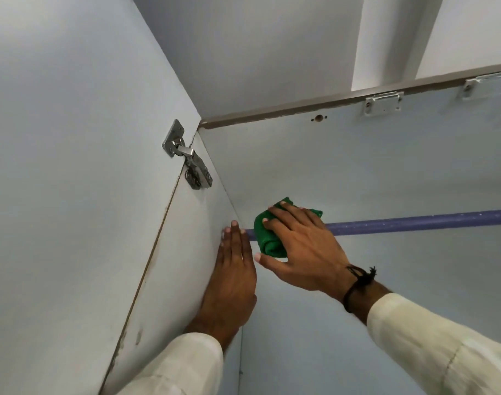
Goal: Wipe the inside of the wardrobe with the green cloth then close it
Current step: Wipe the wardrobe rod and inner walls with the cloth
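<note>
I look up into the pale blue wardrobe point(357, 172). My right hand point(303, 246) presses the folded green cloth point(267, 233) against the left end of the purple hanging rail point(414, 220), close to the upper corner. My left hand point(232, 275) lies flat with fingers straight against the left side panel point(192, 238), right beside the cloth. The cloth is partly hidden under my fingers. The open door point(72, 166) stands at the left.
A metal hinge point(188, 158) joins the door to the side panel above my hands. Two white catches point(383, 102) sit under the wardrobe's top front edge. White ceiling and wall show above. The rail runs on to the right.
</note>
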